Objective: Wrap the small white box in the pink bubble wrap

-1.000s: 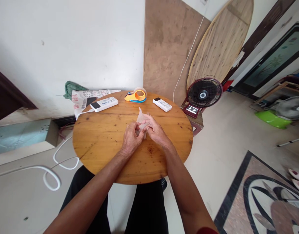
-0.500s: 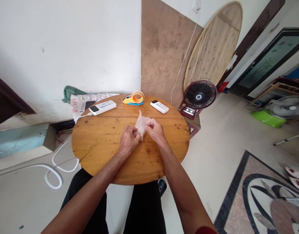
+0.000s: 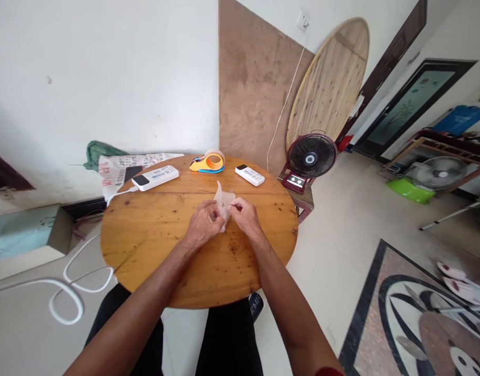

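Note:
A small, crumpled, translucent whitish sheet (image 3: pixel 224 200), like thin plastic film or a bag, is held between my two hands just above the middle of the round wooden table (image 3: pixel 145 224). On its left side my left hand (image 3: pixel 203 222) is closed, thumb and forefinger pinching the lower edge. My right hand (image 3: pixel 244 213) pinches the right edge between thumb and fingertips. One corner of the sheet sticks up toward the far side. Whether anything lies inside it I cannot tell.
Along the table's far edge are a white power-bank-like device (image 3: pixel 155 177) with a cable, a yellow tape dispenser (image 3: pixel 207 162) and a second white device (image 3: pixel 249 175). A dark red fan (image 3: pixel 311 156) stands beyond the table on the right. White cable (image 3: pixel 67 292) loops at the left.
My view has shifted slightly, so the scene sits further left. Both hands still pinch the sheet; the fingers have moved a little and the sheet has changed shape slightly.

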A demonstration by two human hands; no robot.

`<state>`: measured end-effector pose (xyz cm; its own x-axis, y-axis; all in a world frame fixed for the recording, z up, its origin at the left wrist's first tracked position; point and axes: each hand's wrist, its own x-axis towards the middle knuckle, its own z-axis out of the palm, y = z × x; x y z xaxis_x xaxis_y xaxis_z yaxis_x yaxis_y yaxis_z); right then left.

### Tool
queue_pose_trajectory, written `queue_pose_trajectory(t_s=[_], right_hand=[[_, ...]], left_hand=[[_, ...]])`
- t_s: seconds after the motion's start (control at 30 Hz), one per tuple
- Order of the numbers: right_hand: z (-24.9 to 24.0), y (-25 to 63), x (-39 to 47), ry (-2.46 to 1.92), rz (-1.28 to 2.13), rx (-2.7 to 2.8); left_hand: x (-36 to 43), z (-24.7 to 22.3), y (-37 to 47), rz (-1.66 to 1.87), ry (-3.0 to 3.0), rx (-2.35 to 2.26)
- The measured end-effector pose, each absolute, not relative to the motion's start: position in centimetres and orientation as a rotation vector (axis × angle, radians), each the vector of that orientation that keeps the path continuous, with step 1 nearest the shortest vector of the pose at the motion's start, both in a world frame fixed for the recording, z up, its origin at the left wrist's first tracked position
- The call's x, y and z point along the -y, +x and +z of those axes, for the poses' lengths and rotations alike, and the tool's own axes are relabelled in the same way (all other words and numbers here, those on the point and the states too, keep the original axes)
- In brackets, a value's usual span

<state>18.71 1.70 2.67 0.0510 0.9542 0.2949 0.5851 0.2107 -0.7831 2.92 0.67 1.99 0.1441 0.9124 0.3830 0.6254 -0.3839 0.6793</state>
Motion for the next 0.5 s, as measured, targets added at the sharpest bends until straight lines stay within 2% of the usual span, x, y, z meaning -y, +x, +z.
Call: queue_pose_trajectory(t_s=[0.33,0.5], right_hand=[[7.1,16.9,-2.6,-1.978,0.349,1.974],[7.3,16.0,-3.4,-2.079,0.184,2.063]], left_hand=[[-0.2,1.1,3.2,1.268,2.037,-1.381],[-0.2,1.1,3.1,1.285,2.080,-1.354]])
